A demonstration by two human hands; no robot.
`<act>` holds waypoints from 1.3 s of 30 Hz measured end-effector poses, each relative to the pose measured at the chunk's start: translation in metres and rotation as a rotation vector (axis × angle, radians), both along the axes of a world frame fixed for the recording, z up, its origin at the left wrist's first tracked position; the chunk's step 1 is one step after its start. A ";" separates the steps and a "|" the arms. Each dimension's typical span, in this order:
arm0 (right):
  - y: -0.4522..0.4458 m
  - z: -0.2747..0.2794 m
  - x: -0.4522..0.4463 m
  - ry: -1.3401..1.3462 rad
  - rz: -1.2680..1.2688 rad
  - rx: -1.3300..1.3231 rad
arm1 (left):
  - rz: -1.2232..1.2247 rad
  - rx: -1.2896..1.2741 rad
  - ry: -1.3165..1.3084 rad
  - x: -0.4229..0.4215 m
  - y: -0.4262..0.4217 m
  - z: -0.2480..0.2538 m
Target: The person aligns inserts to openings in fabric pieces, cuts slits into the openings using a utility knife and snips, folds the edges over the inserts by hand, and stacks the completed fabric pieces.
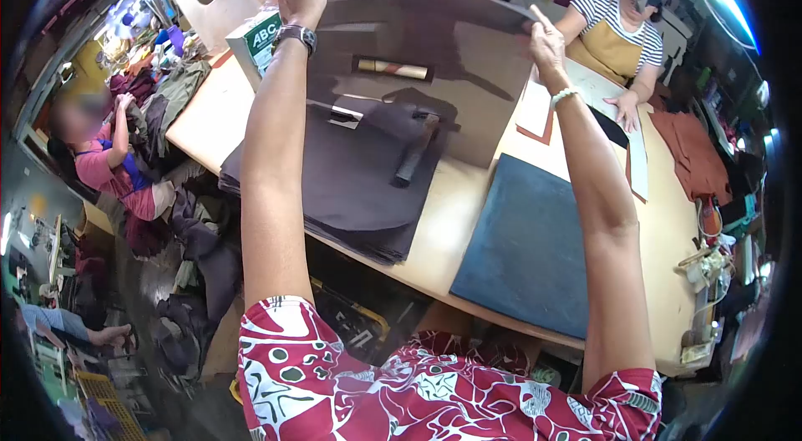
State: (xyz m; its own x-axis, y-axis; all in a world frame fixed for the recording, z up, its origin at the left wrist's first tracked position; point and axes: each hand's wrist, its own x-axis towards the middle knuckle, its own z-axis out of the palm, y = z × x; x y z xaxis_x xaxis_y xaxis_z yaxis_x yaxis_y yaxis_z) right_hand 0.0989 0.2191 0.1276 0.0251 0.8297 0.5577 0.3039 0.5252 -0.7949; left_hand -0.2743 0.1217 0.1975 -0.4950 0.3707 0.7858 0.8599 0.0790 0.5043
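Note:
Both of my arms are stretched forward over the table, holding up a large dark brown sheet [476, 57] between them. My left hand [302, 0] is closed on its upper left edge, and my right hand [547, 47] pinches the upper right corner. A slot in the sheet shows a pale strip behind it. Below lies a stack of dark purple-brown fabric [351, 186]. On top of the stack rest a long tool [413, 155] with a brown end and dark bar, and a small white piece [345, 112]. I cannot tell the sheet's exact material.
A blue-grey board [526, 249] lies on the pale table [447, 215] at right. Across from me, a person in a striped top [622, 32] rests a hand on a white board [638, 157]. An ABC box [255, 44] stands at left; rust-coloured fabric [689, 153] lies far right.

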 end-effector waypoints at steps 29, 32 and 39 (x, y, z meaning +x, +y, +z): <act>-0.240 -0.190 -0.088 -0.351 0.619 -0.417 | -0.037 0.062 -0.746 -0.135 -0.187 -0.280; -0.242 -0.187 -0.091 -0.363 0.618 -0.434 | -0.008 0.006 -0.755 -0.133 -0.193 -0.283; -0.243 -0.173 -0.094 -0.248 0.397 -0.385 | 0.408 -0.458 0.032 -0.081 -0.169 -0.242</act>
